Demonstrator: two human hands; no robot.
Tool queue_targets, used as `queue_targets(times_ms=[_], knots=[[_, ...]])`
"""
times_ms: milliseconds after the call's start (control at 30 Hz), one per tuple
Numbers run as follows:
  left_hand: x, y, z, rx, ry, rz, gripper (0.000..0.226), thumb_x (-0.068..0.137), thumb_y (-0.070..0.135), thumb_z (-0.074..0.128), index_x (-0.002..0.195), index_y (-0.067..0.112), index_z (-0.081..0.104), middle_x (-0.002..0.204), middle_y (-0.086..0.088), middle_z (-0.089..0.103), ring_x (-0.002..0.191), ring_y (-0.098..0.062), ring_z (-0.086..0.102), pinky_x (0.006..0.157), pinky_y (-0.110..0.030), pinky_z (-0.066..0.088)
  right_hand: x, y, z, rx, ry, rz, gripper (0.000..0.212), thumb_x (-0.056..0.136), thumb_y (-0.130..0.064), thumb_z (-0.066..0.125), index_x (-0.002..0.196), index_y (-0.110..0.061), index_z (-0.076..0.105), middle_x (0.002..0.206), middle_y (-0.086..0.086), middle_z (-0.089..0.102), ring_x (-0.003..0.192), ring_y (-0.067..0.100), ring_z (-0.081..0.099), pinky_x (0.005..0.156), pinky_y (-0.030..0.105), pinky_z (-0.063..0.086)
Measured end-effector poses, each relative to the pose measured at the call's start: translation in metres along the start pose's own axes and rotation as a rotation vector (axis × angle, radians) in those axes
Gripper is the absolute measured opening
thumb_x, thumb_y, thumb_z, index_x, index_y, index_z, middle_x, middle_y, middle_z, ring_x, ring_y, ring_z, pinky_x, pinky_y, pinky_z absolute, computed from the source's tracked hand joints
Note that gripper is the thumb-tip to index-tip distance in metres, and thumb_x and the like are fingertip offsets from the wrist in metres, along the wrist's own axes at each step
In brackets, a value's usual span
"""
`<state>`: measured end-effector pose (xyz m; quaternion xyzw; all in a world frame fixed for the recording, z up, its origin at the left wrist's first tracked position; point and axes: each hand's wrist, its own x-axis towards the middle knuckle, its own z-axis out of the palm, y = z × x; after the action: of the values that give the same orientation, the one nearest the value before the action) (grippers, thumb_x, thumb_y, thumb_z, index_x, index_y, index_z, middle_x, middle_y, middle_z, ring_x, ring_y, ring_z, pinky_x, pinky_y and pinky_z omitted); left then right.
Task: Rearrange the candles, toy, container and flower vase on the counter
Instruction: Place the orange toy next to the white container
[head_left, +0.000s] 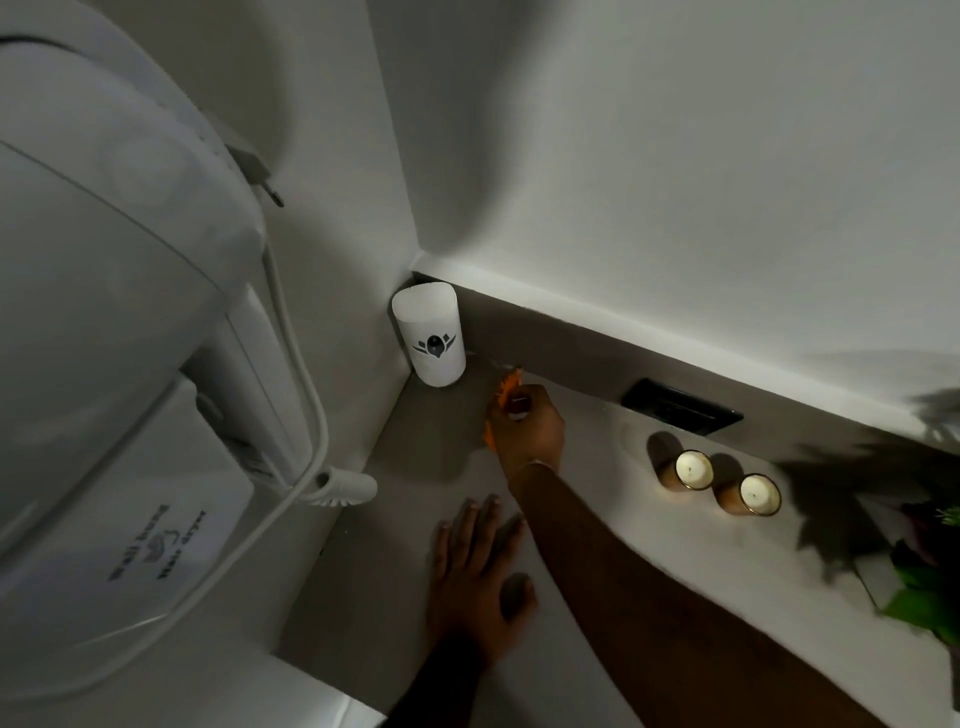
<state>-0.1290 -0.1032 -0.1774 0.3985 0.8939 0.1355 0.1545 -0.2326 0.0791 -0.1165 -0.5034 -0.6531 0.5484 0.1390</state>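
Note:
My right hand is closed around a small orange toy near the back of the pale counter, a short way right of a white cylindrical container with a dark emblem that stands in the corner. Most of the toy is hidden by my fingers. My left hand lies flat on the counter with fingers spread, holding nothing. Two candles in amber glass jars stand side by side to the right. The flower vase, with green leaves and dark blooms, is cut off at the right edge.
A large white wall-mounted hair dryer unit with a hose and nozzle fills the left side. A black socket plate sits in the low back ledge behind the candles. White walls meet at the corner.

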Motion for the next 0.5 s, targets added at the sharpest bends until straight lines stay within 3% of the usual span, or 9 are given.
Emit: queue_targets(times_ms=[233, 333, 433, 500], knots=[[0.0, 0.003, -0.004, -0.01, -0.002, 0.002, 0.076, 0.091, 0.054, 0.067, 0.16, 0.032, 0.046, 0.18, -0.002, 0.019, 0.166, -0.031, 0.015, 0.126, -0.069, 0.028, -0.007, 0.008, -0.012, -0.088, -0.014, -0.035, 0.028, 0.085, -0.052, 0.076, 0.101, -0.033, 0.066, 0.1, -0.003, 0.074, 0.09, 0.022, 0.073, 0.082, 0.036, 0.061], [0.0, 0.003, -0.004, 0.001, -0.004, -0.017, 0.083, 0.09, 0.055, 0.066, 0.165, 0.035, 0.036, 0.18, -0.002, 0.02, 0.165, -0.032, 0.019, 0.128, -0.065, 0.024, -0.021, 0.018, -0.033, -0.094, 0.009, -0.02, 0.035, 0.086, -0.064, 0.068, 0.1, -0.033, 0.065, 0.095, -0.004, 0.072, 0.087, 0.017, 0.071, 0.079, 0.034, 0.059], [0.0, 0.004, -0.004, 0.04, -0.032, -0.011, 0.087, 0.091, 0.055, 0.06, 0.168, 0.036, 0.026, 0.179, -0.004, 0.021, 0.164, -0.034, 0.021, 0.126, -0.065, 0.025, -0.046, 0.053, -0.073, -0.043, 0.088, 0.047, 0.028, 0.088, -0.055, 0.07, 0.091, -0.028, 0.067, 0.082, -0.007, 0.071, 0.079, 0.014, 0.07, 0.078, 0.041, 0.062], [0.002, 0.006, -0.001, 0.053, -0.073, -0.02, 0.086, 0.089, 0.057, 0.057, 0.168, 0.037, 0.028, 0.178, -0.006, 0.024, 0.162, -0.039, 0.027, 0.125, -0.066, 0.023, -0.061, 0.086, -0.109, -0.031, 0.181, 0.14, 0.026, 0.089, -0.055, 0.069, 0.095, -0.03, 0.066, 0.085, -0.01, 0.071, 0.086, 0.017, 0.071, 0.082, 0.041, 0.062]])
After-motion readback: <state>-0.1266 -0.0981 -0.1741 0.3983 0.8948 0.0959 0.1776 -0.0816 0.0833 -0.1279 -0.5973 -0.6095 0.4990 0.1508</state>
